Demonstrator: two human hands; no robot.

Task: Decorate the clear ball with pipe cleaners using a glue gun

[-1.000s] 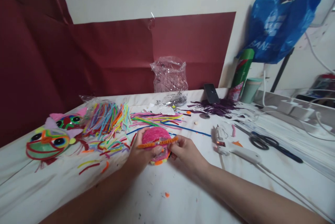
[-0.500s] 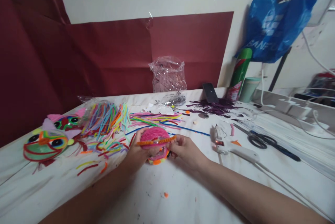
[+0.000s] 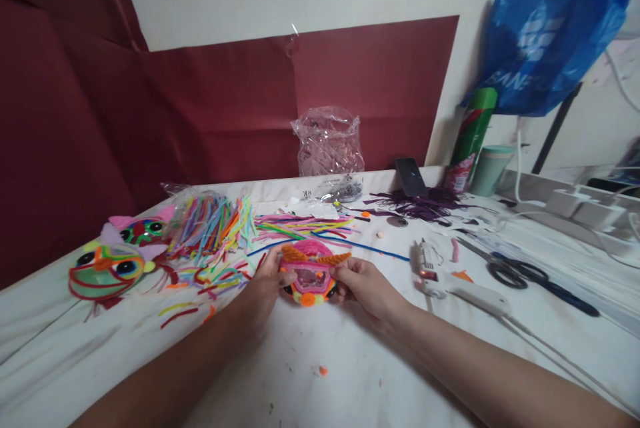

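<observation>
A small pink pipe-cleaner craft face [image 3: 310, 275] with an orange nose sits on the white table [image 3: 350, 375], turned up toward me. My left hand [image 3: 263, 285] grips its left side with fingers closed. My right hand [image 3: 364, 285] holds its right side and pinches the end of an orange pipe cleaner [image 3: 330, 259] that is bent across the top of the face.
Two finished green craft faces [image 3: 107, 268] lie at left beside loose coloured pipe cleaners [image 3: 220, 228]. A glue gun [image 3: 450, 281] and scissors [image 3: 525, 275] lie at right. A plastic bag [image 3: 327, 141], a phone [image 3: 410, 177] and cups stand at the back.
The pink craft has been tilted so its face shows instead of its rounded back. The orange pipe cleaner, straight before, now bends into a V across the top.
</observation>
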